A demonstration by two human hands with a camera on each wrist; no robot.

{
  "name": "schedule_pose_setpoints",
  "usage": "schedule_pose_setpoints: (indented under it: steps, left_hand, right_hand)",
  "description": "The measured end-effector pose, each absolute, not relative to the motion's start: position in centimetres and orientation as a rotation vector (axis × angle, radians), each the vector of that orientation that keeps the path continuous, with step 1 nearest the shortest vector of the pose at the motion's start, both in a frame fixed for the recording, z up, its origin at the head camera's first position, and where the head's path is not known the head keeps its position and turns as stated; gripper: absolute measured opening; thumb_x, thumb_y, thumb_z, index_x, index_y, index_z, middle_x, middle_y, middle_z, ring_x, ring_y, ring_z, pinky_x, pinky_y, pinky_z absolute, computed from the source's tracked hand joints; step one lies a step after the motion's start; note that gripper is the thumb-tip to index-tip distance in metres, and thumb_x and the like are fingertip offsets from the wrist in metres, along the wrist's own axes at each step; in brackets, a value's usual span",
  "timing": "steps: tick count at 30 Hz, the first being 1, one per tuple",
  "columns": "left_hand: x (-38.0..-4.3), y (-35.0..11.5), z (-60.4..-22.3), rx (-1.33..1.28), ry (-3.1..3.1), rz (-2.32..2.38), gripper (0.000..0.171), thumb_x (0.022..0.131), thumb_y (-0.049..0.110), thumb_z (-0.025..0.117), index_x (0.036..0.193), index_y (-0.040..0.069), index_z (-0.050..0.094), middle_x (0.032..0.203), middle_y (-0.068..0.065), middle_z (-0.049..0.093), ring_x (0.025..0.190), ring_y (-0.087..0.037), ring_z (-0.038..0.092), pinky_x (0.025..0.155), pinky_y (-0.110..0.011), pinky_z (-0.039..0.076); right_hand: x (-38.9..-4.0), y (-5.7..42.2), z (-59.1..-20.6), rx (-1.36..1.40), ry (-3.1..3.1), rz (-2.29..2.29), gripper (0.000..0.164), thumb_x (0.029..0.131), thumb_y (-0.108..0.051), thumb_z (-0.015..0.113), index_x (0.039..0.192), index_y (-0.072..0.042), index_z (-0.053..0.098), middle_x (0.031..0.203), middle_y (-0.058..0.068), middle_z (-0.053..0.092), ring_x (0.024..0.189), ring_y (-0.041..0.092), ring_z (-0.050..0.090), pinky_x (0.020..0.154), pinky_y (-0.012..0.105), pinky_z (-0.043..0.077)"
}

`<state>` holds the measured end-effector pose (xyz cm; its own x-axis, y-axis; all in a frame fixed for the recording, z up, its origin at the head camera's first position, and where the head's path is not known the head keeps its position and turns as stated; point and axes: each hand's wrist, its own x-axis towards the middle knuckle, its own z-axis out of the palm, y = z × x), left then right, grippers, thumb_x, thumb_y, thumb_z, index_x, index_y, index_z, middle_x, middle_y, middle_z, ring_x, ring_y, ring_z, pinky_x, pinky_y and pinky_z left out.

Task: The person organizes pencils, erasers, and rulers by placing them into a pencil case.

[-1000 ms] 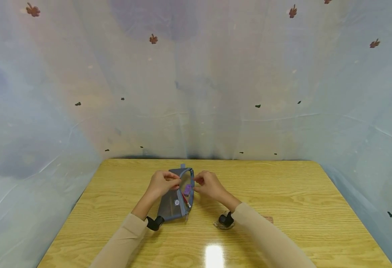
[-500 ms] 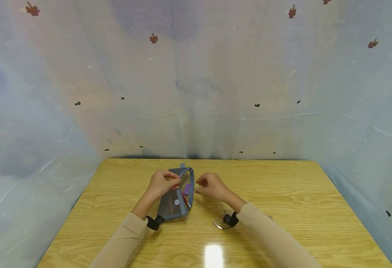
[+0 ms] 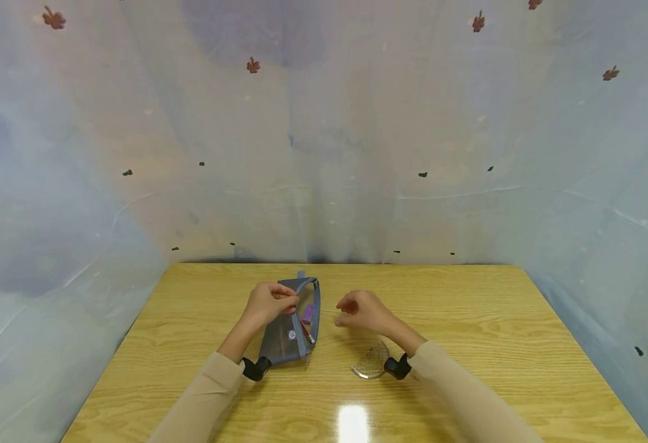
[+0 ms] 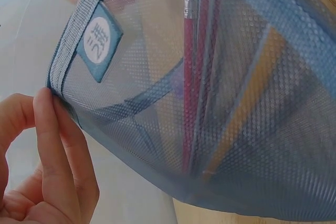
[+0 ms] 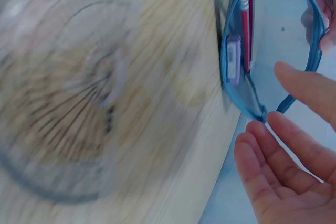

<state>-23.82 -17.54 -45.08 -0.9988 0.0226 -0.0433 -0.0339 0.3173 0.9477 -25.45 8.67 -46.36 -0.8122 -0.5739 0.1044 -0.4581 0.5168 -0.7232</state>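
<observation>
A blue-grey mesh pencil case (image 3: 279,344) lies on the table with its zipped mouth spread wide. My left hand (image 3: 270,303) pinches the rim of that mouth, as the left wrist view also shows. Inside are a purple eraser (image 5: 233,60), a red pencil (image 4: 188,77) with a white eraser tip, and a yellowish strip (image 4: 247,95) seen through the mesh. My right hand (image 3: 367,312) is to the right of the case, apart from it, fingers loosely bent and holding nothing. A clear protractor (image 3: 370,362) lies on the table below the right hand, near the right wrist.
The wood-grain table (image 3: 468,307) ends at a pale fabric backdrop (image 3: 324,203) behind and on both sides. Black wrist cameras, such as the right one (image 3: 398,367), sit under both wrists. A bright light reflection (image 3: 353,424) shows near the front.
My right hand has drawn away from the case's mouth to the right and slightly toward me, uncovering more of the protractor. The left hand and the case have stayed put.
</observation>
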Motion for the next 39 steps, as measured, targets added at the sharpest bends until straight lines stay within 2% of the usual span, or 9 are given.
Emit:
schedule_pose_setpoints:
  steps: [9,17,22,33,39]
  left_hand:
    - [-23.8,-17.4,-44.9,-0.034,2.516,1.801,0.008,0.088,0.003,0.075,0.093,-0.004,0.074,0.082,-0.010,0.071,0.068,-0.019,0.072,0.067,-0.031,0.062]
    - [-23.8,-17.3,-45.2,-0.036,2.524,1.794,0.009,0.089,0.003,0.074,0.095,-0.004,0.074,0.083,-0.010,0.071,0.069,-0.020,0.072,0.067,-0.031,0.062]
    - [-23.9,-17.2,-45.3,-0.041,2.522,1.799,0.009,0.088,0.003,0.074,0.094,-0.004,0.074,0.083,-0.010,0.071,0.069,-0.019,0.072,0.067,-0.031,0.062]
    - [-24.1,-17.2,-45.7,-0.024,2.513,1.804,0.008,0.089,0.003,0.073,0.093,-0.004,0.074,0.085,-0.011,0.071,0.069,-0.020,0.071,0.066,-0.031,0.062]
    - [-24.2,-17.1,-45.8,-0.023,2.499,1.814,0.007,0.089,0.002,0.073,0.093,-0.004,0.074,0.085,-0.011,0.071,0.069,-0.019,0.071,0.067,-0.031,0.062]
  right_hand:
    - [-25.3,11.1,-46.8,-0.931,2.541,-1.182,0.036,0.086,-0.018,0.081,0.111,0.006,0.070,0.107,0.019,0.067,0.095,0.029,0.064,0.082,0.031,0.056]
    - [-25.0,13.1,-47.0,-1.061,2.444,-1.077,0.036,0.088,-0.021,0.079,0.113,0.003,0.070,0.114,0.014,0.066,0.106,0.036,0.062,0.093,0.049,0.052]
    - [-24.7,14.2,-47.4,-1.089,2.426,-1.052,0.035,0.087,-0.018,0.080,0.114,0.002,0.070,0.115,0.014,0.066,0.109,0.035,0.061,0.097,0.053,0.050]
    - [-24.8,16.0,-48.7,-1.147,2.409,-1.094,0.035,0.084,-0.012,0.082,0.114,0.002,0.071,0.117,0.015,0.067,0.112,0.033,0.061,0.099,0.051,0.050]
    - [-24.3,16.3,-48.8,-1.109,2.415,-1.075,0.040,0.082,-0.017,0.084,0.116,-0.001,0.070,0.120,0.012,0.066,0.116,0.031,0.059,0.102,0.050,0.047]
